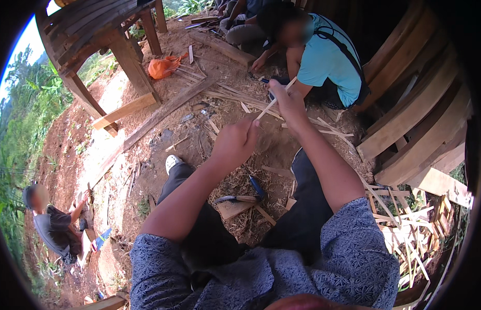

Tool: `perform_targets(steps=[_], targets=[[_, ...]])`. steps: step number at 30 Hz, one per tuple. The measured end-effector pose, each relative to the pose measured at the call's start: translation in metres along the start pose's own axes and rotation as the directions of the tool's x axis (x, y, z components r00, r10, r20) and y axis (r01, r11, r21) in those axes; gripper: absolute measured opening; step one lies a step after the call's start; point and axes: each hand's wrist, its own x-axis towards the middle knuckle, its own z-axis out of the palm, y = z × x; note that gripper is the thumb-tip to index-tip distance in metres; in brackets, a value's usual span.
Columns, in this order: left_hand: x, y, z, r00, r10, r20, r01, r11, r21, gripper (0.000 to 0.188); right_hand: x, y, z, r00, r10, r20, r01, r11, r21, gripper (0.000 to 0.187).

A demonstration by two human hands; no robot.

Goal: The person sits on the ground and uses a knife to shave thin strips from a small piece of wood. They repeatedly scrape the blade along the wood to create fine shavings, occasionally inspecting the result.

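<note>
A thin pale wooden strip (pixel 269 108) slants up to the right in front of me. My left hand (pixel 235 143) is closed around its lower end. Higher up, the fingers of my right hand (pixel 289 106) are closed at the strip. A small dark blue bit shows beside those fingers, too small to name. On the ground between my legs lies a tool with a blue handle (pixel 256 186). Near it, a dark curved blade (pixel 226 198) rests across a wooden block (pixel 234 209).
A person in a light blue shirt (pixel 328 57) crouches ahead right. Long strips (pixel 235 96) and a plank (pixel 163 116) lie ahead, near an orange bag (pixel 163 67). Split strips (pixel 411 232) pile up at right, below curved boards (pixel 411 124). Another person (pixel 54 227) sits far left.
</note>
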Motion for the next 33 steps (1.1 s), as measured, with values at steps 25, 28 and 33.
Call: perform_targets(steps=[25, 28, 33], targets=[[-0.001, 0.007, 0.001, 0.994, -0.110, 0.005, 0.109, 0.977, -0.181, 0.031, -0.019, -0.002, 0.020, 0.996, 0.057, 0.075, -0.053, 0.997, -0.060, 0.039], [-0.002, 0.002, -0.002, 0.991, -0.129, 0.042, 0.135, 0.954, -0.267, 0.034, -0.016, 0.009, 0.023, 0.992, -0.053, 0.112, 0.057, 0.998, -0.030, 0.041], [-0.001, -0.005, 0.009, 0.891, -0.282, 0.355, 0.453, 0.600, -0.660, 0.031, -0.007, 0.000, 0.014, 0.997, 0.005, 0.082, 0.001, 0.997, -0.074, 0.043]])
